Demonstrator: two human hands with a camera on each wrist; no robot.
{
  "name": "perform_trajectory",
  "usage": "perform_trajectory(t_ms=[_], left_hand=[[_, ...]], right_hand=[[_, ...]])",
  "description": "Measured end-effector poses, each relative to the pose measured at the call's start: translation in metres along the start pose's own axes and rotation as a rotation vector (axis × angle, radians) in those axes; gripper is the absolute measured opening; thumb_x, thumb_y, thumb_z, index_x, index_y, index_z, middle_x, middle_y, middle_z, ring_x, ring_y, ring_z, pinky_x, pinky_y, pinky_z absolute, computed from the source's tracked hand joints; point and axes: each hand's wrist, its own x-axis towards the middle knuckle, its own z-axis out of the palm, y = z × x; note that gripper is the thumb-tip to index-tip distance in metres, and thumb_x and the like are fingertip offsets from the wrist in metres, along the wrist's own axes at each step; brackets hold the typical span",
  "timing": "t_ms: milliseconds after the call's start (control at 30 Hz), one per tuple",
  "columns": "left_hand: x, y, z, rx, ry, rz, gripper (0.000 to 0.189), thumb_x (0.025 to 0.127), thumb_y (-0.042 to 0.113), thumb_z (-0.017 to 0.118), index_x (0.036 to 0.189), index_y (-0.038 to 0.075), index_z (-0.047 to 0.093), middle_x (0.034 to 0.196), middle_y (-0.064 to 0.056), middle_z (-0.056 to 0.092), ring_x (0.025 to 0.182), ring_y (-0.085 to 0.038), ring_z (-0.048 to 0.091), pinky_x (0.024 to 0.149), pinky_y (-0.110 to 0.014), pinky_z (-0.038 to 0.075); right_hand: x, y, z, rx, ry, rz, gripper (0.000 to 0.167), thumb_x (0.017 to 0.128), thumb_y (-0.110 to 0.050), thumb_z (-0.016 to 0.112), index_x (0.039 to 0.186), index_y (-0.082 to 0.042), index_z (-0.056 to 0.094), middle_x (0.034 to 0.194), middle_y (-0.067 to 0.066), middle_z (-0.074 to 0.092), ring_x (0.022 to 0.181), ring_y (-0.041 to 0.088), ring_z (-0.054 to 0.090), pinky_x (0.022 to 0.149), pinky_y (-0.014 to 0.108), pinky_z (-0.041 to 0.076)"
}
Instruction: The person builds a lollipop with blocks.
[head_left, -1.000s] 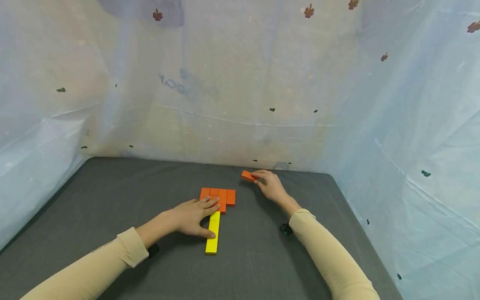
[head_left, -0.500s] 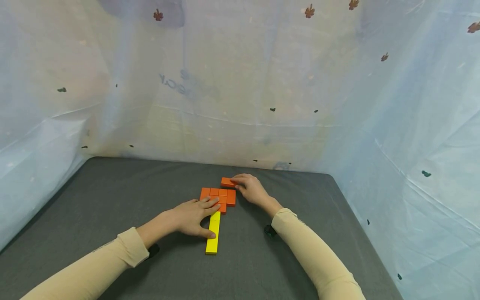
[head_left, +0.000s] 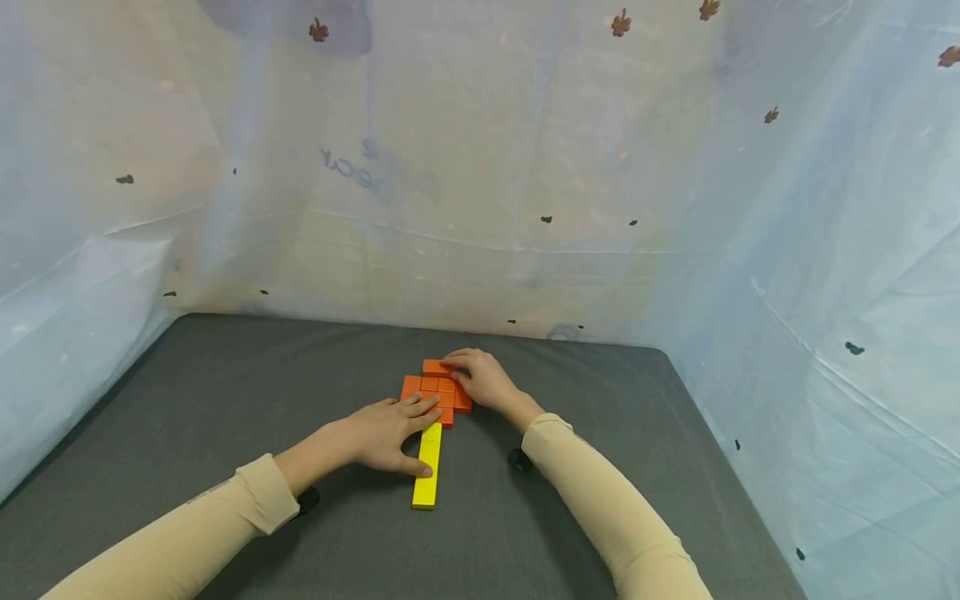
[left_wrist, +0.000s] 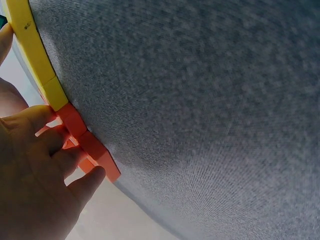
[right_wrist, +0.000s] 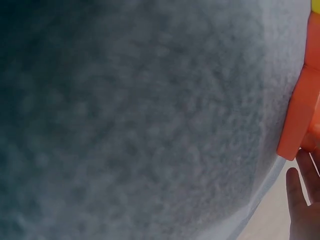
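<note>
Several orange blocks lie flat and close together near the middle of the table. A strip of yellow blocks runs from them toward the person. Spread over both is the left hand: its fingertips rest on the orange blocks and its thumb touches the yellow strip. The left wrist view shows those fingers along the orange row. The right hand pinches one more orange block at the far side of the group, partly covering it. In the right wrist view, an orange block stands at the right edge.
Dark grey cloth covers the table. Translucent plastic sheeting hangs behind and along the sides, with small dark spots and brown leaf-like marks. Dark wrist devices sit under the beige sleeves.
The right hand has carried its orange block leftward, from the far right of the group to its far edge. The left hand has stayed in place.
</note>
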Motion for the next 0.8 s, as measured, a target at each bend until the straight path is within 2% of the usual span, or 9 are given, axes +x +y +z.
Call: perform_trajectory(t_ms=[400,633,800], left_hand=[[0.0001,-0.0007,0.0007,0.018,0.008,0.005,0.099,0.090,0.076,0.061,0.165,0.018,0.032,0.172,-0.005,0.025,0.158,-0.031,0.022,0.122,-0.060,0.027],[-0.0001,0.0005,-0.0004,0.011,0.003,-0.002,0.098,0.090,0.075,0.062,0.165,0.019,0.033,0.172,-0.005,0.024,0.158,-0.031,0.021,0.123,-0.061,0.026],[-0.0006,0.0010,0.0005,0.010,0.002,-0.005,0.099,0.089,0.076,0.062,0.165,0.020,0.032,0.172,-0.004,0.024,0.159,-0.031,0.021,0.123,-0.061,0.026]], right_hand=[[0.0033,-0.0038,-0.0020,-0.034,-0.034,0.022,0.032,0.104,-0.007,0.063,0.136,-0.010,0.070,0.139,0.009,0.066,0.132,0.030,0.059,0.114,0.048,0.044],[0.0045,-0.0044,-0.0027,-0.022,-0.082,0.039,0.032,0.105,-0.007,0.059,0.135,-0.011,0.070,0.139,0.007,0.067,0.132,0.028,0.059,0.115,0.045,0.044],[0.0043,-0.0050,-0.0015,-0.013,-0.083,0.065,0.032,0.107,-0.010,0.058,0.137,-0.012,0.069,0.139,0.007,0.067,0.132,0.027,0.060,0.115,0.045,0.045]])
